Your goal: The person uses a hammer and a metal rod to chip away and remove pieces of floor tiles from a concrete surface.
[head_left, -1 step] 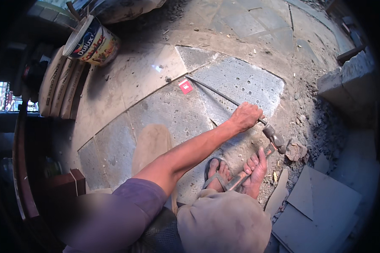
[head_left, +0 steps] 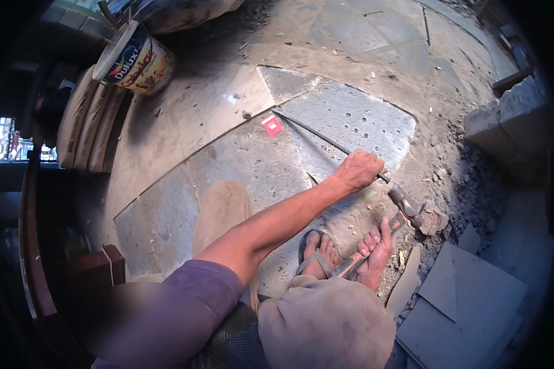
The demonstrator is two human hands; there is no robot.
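Note:
My left hand (head_left: 359,170) is wrapped round a long thin metal rod, probably a chisel (head_left: 317,134). Its far tip meets the seam at the corner of a grey pitted stone slab (head_left: 375,118); the butt end sticks out past my fist. In my right hand (head_left: 375,251), fingers closed round the handle, is a hammer (head_left: 405,203). The hammer's metal head sits just beyond the rod's butt end, with a small gap between them. Beside the rod's tip lies a small red packet (head_left: 271,125). My sandalled foot (head_left: 319,252) stands near the right hand.
A paint bucket (head_left: 135,64) stands at the far left beside stacked sacks (head_left: 86,126). Loose rubble (head_left: 440,178) and a stone lump (head_left: 434,220) lie to the right. Flat grey tiles (head_left: 468,301) are piled at the lower right, below a concrete block (head_left: 505,117).
The hammer head has shifted slightly right and away from the rod's butt end. My right hand has moved a little with it; my left hand keeps its hold on the rod.

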